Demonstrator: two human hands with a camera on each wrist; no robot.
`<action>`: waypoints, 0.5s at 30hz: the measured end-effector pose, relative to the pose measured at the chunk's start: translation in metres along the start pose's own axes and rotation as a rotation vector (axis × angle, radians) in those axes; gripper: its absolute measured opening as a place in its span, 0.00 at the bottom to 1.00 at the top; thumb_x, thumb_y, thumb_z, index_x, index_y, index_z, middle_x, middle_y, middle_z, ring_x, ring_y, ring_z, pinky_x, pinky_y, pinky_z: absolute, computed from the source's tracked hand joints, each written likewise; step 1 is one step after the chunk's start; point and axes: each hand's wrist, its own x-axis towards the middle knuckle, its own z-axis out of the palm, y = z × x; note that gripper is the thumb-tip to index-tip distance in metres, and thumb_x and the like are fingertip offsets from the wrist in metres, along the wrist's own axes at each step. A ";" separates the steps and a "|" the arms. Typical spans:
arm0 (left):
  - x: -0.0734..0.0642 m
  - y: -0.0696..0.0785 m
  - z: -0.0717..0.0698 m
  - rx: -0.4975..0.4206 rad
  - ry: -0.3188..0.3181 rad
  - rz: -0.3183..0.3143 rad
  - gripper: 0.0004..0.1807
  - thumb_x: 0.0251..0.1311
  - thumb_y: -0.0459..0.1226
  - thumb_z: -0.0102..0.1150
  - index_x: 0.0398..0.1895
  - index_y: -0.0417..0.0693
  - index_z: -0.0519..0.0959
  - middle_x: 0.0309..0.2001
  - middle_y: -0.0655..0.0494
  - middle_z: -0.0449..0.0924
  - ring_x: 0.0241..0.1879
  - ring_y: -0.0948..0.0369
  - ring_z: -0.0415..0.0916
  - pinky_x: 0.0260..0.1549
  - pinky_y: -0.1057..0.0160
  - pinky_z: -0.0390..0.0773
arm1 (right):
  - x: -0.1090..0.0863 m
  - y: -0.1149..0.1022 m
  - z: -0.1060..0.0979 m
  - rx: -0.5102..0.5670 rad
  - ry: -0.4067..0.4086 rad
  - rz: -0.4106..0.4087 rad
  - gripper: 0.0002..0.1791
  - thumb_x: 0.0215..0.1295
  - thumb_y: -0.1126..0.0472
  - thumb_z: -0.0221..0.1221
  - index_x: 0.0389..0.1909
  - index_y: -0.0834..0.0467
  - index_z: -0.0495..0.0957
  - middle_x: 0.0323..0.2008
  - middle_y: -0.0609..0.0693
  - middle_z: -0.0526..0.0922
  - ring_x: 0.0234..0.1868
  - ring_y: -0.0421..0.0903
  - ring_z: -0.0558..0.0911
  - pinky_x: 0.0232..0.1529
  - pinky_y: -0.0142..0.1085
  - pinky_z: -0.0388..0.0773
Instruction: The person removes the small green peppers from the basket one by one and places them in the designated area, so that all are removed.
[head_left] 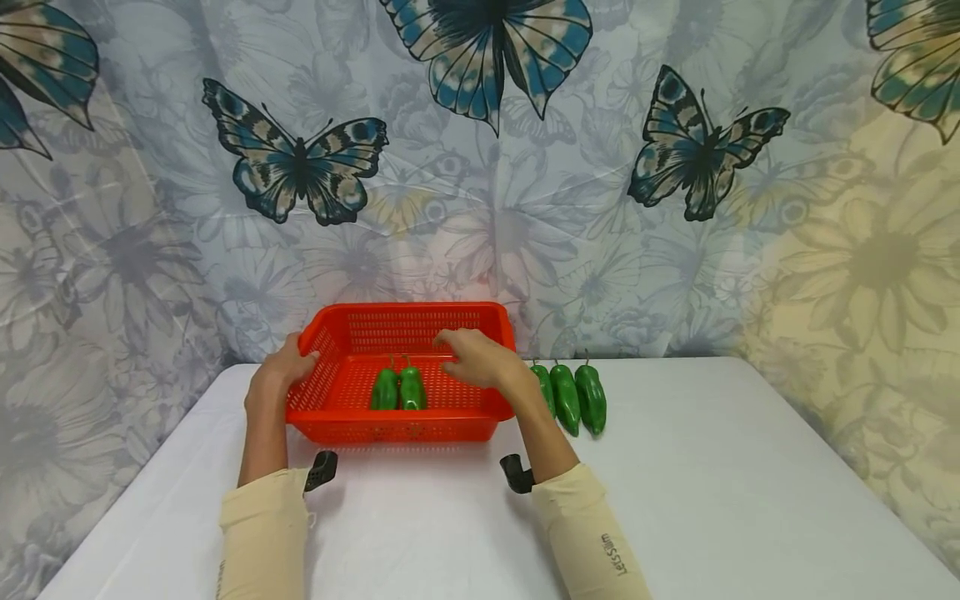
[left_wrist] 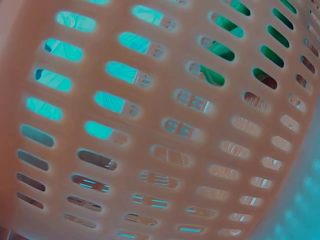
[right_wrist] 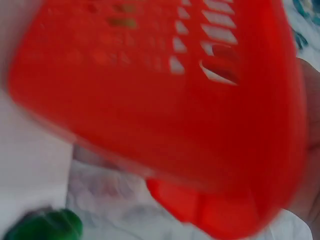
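A red slotted plastic basket [head_left: 420,427] stands on the left half of the table, with two green peppers [head_left: 412,390] inside. My left hand [head_left: 281,367] grips its left rim, thumb over the inner side. Past the right rim, my right hand [head_left: 480,358] reaches over the inside of the basket, fingers loosely bent and pointing left, with nothing visible in them. The basket wall [left_wrist: 165,140] fills the left wrist view, green showing through some slots. In the right wrist view, part of the right hand [right_wrist: 311,150] shows beyond the basket's rim [right_wrist: 270,150].
Several green peppers [head_left: 590,398] lie side by side on the white table [head_left: 712,483], just right of the basket; the right forearm partly covers one. A butterfly-print cloth [head_left: 525,225] hangs behind the table. Small black devices [head_left: 517,473] sit at both wrists.
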 end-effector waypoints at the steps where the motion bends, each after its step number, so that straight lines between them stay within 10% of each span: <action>1: 0.000 -0.001 0.000 -0.005 -0.001 0.003 0.40 0.80 0.46 0.42 0.85 0.46 0.38 0.70 0.26 0.65 0.54 0.40 0.81 0.45 0.48 0.91 | 0.004 -0.002 0.006 -0.001 -0.012 -0.004 0.21 0.74 0.66 0.59 0.65 0.64 0.75 0.64 0.59 0.82 0.65 0.55 0.81 0.69 0.47 0.79; 8: 0.000 -0.001 0.001 -0.002 0.009 -0.001 0.40 0.79 0.47 0.42 0.85 0.46 0.39 0.69 0.27 0.66 0.53 0.41 0.82 0.42 0.50 0.91 | 0.022 -0.010 0.041 0.008 -0.107 -0.030 0.21 0.75 0.66 0.58 0.67 0.61 0.75 0.57 0.58 0.85 0.55 0.53 0.84 0.58 0.43 0.84; 15: 0.000 0.000 0.001 0.001 0.020 -0.018 0.40 0.79 0.49 0.42 0.85 0.48 0.39 0.68 0.28 0.67 0.49 0.45 0.82 0.39 0.51 0.91 | 0.024 -0.011 0.053 -0.032 -0.276 0.088 0.23 0.78 0.58 0.57 0.71 0.50 0.73 0.69 0.51 0.79 0.72 0.51 0.75 0.76 0.51 0.71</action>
